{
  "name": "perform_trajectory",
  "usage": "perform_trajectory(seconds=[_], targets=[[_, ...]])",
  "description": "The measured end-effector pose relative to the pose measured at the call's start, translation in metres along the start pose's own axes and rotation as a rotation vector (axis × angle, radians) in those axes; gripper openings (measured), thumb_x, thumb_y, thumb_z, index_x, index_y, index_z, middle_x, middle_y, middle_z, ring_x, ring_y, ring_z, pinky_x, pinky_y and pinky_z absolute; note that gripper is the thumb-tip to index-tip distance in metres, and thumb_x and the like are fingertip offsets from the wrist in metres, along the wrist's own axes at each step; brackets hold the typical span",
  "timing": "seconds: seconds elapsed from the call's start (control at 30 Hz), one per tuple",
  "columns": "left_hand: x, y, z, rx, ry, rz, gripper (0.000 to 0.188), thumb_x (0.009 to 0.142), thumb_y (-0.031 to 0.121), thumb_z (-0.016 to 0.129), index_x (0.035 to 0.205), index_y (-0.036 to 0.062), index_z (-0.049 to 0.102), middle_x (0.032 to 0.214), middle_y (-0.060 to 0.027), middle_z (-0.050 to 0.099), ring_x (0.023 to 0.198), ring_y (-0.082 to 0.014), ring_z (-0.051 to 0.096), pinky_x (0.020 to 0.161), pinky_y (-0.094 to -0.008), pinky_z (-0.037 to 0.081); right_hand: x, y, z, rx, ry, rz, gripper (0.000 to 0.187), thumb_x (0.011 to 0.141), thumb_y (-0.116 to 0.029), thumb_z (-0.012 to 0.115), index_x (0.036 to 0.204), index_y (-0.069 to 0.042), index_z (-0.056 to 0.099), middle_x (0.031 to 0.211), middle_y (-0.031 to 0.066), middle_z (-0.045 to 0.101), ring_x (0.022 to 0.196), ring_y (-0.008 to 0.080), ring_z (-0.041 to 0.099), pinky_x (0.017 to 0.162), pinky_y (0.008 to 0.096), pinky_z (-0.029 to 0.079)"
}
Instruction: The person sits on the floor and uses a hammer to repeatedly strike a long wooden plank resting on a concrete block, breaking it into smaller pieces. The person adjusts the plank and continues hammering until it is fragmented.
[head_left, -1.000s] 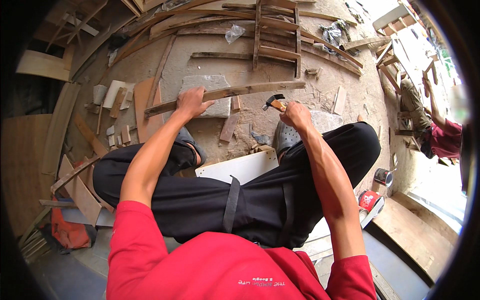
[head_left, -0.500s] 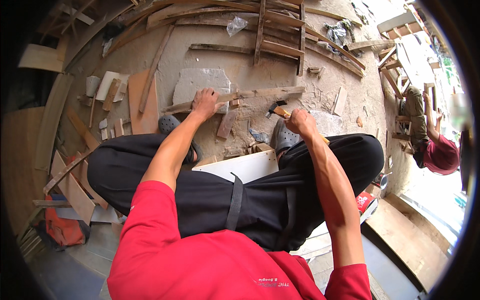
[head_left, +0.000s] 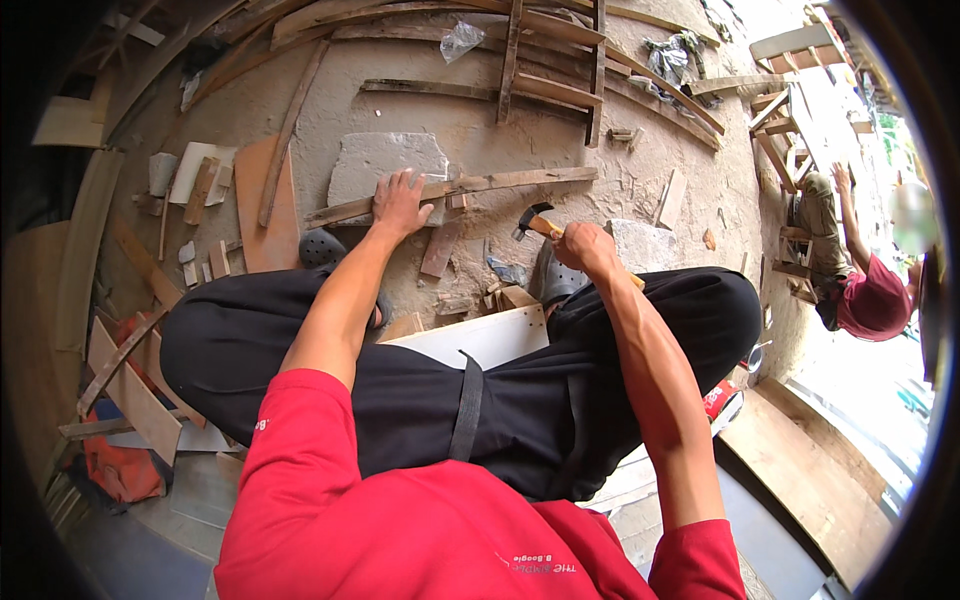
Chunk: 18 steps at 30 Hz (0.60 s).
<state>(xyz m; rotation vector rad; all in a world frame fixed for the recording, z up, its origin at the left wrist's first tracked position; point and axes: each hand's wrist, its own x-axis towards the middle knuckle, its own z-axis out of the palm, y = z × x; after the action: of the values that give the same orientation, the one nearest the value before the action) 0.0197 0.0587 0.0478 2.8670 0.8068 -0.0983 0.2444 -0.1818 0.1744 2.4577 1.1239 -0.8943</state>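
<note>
A long, rough wooden strip [head_left: 520, 180] lies across a pale stone slab [head_left: 375, 155] on the ground in front of me. My left hand [head_left: 400, 205] is closed over the strip, fingers on its far side and thumb on the near side. To the right, my right hand [head_left: 588, 250] grips a claw hammer [head_left: 537, 220] by its wooden handle. The hammer's dark head is raised, apart from the strip. A small wood block [head_left: 457, 201] sits by the strip's near edge, above a reddish flat offcut [head_left: 440, 248].
A white board [head_left: 480, 338] lies between my legs. My feet wear grey clogs [head_left: 562, 278]. A ladder-like wooden frame [head_left: 553, 88] and long battens [head_left: 430, 88] lie farther off. Scrap boards [head_left: 268, 200] lie left. Another person [head_left: 868, 290] works at the far right.
My view has shifted slightly, so the scene sits a little farther left. The hammer head has turned a little in my right hand. The other person's arm has moved.
</note>
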Motion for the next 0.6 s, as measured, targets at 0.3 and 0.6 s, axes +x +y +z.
perform_trajectory(seconds=[0.3,0.6], targets=[[0.003,-0.009,-0.001,-0.064,0.079,-0.05,0.05,0.078,0.024,0.073,0.126,0.0176,0.059,0.128,-0.0101,0.05,0.121,-0.0276,0.044,0.102,-0.0448,0.034,0.006,0.0,0.005,0.242,0.113,-0.034,0.018,0.079,-0.018,0.056,0.084,-0.004,0.065,0.082,0.0225,0.067,0.08,0.0392,0.067,0.069,0.0469,0.054],[0.002,-0.007,-0.003,-0.027,0.076,-0.143,0.056,0.088,0.046,0.058,0.137,0.0202,0.052,0.146,-0.0139,0.04,0.141,-0.0287,0.026,0.117,-0.0491,0.01,0.0,-0.01,-0.009,0.215,0.138,0.0,0.026,0.081,-0.023,0.057,0.09,-0.001,0.066,0.085,0.026,0.067,0.084,0.0418,0.066,0.076,0.0482,0.053]])
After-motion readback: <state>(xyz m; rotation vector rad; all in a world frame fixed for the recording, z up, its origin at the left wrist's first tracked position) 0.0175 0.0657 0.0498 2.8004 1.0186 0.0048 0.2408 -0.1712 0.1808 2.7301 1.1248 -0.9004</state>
